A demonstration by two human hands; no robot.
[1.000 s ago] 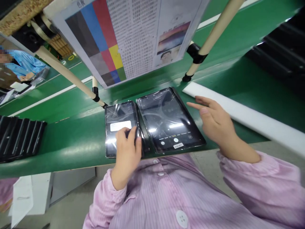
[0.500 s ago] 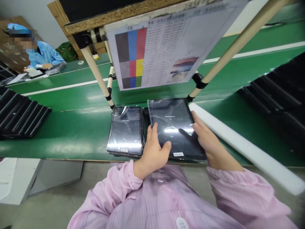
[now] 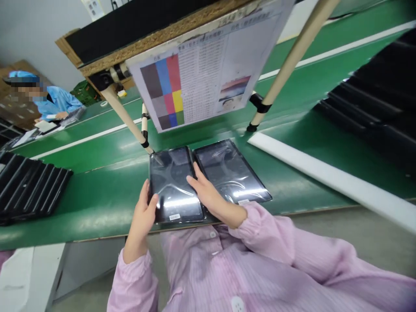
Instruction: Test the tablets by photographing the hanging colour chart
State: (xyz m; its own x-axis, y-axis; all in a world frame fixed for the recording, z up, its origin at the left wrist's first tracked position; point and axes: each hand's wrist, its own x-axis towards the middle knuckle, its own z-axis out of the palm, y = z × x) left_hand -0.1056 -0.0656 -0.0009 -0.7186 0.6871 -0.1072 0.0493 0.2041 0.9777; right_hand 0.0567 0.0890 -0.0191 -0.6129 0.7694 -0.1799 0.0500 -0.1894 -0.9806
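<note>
Two dark tablets in clear film lie side by side at the front of the green bench. My left hand (image 3: 143, 219) grips the left tablet (image 3: 173, 182) by its left edge, thumb on top and fingers along the side. On its opposite edge, my right hand (image 3: 211, 195) holds the same tablet, thumb over the screen. Beside it, the right tablet (image 3: 224, 162) rests at a slant, its lower left part hidden by my right hand and wrist. A small white label (image 3: 174, 216) sits at the left tablet's lower edge.
A white foam bar (image 3: 325, 175) lies slanted at the right. Stacks of black trays or tablets stand at the left (image 3: 32, 186) and right (image 3: 373, 104). A printed sheet (image 3: 208, 73) hangs from a pipe frame (image 3: 289, 56) ahead. Beyond, a person in blue (image 3: 61, 102) sits.
Both hands have left the right tablet, which now lies on the bench, and moved left onto the left tablet. The camera view has tilted and shifted.
</note>
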